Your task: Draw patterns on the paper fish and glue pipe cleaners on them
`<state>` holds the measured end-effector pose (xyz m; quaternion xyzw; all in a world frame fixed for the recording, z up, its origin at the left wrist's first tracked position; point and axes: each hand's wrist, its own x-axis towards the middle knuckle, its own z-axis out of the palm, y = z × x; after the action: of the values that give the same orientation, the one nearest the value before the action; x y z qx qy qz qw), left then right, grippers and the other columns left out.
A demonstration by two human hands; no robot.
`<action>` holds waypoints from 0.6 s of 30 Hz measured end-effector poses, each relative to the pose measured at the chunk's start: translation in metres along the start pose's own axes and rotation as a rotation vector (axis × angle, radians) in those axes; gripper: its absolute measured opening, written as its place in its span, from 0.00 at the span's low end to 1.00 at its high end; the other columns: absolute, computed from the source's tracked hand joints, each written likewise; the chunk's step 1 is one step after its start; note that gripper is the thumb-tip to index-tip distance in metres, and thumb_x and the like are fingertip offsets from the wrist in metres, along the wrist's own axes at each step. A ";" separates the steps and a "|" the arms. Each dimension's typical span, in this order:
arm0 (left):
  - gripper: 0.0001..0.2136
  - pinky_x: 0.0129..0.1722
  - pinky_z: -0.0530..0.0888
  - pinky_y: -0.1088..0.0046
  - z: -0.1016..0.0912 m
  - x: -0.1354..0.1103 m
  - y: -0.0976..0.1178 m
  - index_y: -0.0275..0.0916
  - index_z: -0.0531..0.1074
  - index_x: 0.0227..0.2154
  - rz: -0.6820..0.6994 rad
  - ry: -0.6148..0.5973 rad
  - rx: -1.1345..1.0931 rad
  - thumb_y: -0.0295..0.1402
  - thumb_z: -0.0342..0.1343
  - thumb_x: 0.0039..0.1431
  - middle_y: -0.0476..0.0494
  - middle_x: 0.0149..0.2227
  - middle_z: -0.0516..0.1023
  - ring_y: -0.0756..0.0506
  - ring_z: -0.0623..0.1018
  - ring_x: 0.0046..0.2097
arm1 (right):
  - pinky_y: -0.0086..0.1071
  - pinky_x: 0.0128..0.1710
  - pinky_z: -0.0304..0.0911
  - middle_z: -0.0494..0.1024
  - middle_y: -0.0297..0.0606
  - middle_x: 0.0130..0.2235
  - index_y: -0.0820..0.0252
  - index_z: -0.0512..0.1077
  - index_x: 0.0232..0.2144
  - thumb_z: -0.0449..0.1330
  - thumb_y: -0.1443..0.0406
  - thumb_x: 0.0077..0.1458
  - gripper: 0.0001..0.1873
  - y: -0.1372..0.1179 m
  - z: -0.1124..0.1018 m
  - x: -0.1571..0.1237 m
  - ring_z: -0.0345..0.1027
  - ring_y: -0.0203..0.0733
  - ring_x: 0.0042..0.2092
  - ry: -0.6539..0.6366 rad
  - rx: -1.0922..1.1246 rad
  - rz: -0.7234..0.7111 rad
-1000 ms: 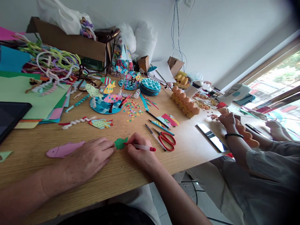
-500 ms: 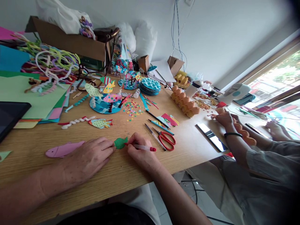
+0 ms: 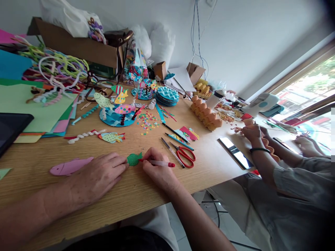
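Note:
A small green paper fish point(image 3: 134, 159) with scale-like markings lies flat on the table between my hands. My left hand point(image 3: 106, 172) rests flat with fingers extended, its fingertips at the left end of the green fish. In my right hand point(image 3: 157, 170) a red pen point(image 3: 163, 163) is pinched, its tip at the fish's tail end and its red cap end pointing right. Left of my left hand, a pink paper fish point(image 3: 69, 166) is partly covered by that hand. Red-handled scissors point(image 3: 186, 156) and a capped pen point(image 3: 172, 152) lie to the right of my right hand.
Decorated fish stand on a blue wavy base point(image 3: 112, 118), beside scattered paper dots point(image 3: 148, 122). Coloured paper point(image 3: 31, 108) and a dark tablet point(image 3: 14, 132) lie left. An egg carton point(image 3: 205, 113) and a phone point(image 3: 234, 152) are right, near a co-worker's hands point(image 3: 252, 134).
Hardly anything differs. The view has shifted very slightly; my left hand stays at the fish and the pen tip stays at its tail end.

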<state>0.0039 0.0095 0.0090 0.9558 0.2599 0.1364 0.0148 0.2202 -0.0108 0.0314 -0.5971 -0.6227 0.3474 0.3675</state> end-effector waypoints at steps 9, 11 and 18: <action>0.16 0.43 0.77 0.63 -0.002 0.000 0.002 0.38 0.77 0.43 -0.032 -0.023 -0.025 0.19 0.49 0.60 0.39 0.46 0.80 0.39 0.78 0.45 | 0.27 0.28 0.55 0.64 0.25 0.19 0.55 0.65 0.21 0.54 0.71 0.41 0.05 0.001 0.001 0.000 0.59 0.35 0.25 -0.005 -0.013 -0.014; 0.16 0.45 0.77 0.64 -0.003 0.000 0.002 0.39 0.77 0.43 -0.041 -0.022 -0.044 0.18 0.49 0.59 0.40 0.46 0.80 0.39 0.78 0.46 | 0.27 0.27 0.55 0.63 0.24 0.19 0.54 0.65 0.21 0.54 0.71 0.41 0.05 0.002 0.001 0.000 0.59 0.35 0.24 0.000 -0.004 -0.019; 0.16 0.46 0.75 0.63 -0.002 0.000 0.000 0.38 0.77 0.43 -0.024 -0.005 -0.047 0.18 0.49 0.59 0.40 0.46 0.80 0.39 0.78 0.47 | 0.27 0.26 0.55 0.63 0.24 0.19 0.54 0.64 0.20 0.53 0.71 0.40 0.06 0.002 0.001 0.000 0.59 0.35 0.24 0.001 -0.004 -0.004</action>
<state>0.0032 0.0091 0.0106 0.9523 0.2683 0.1401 0.0394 0.2201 -0.0103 0.0294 -0.5968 -0.6244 0.3449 0.3674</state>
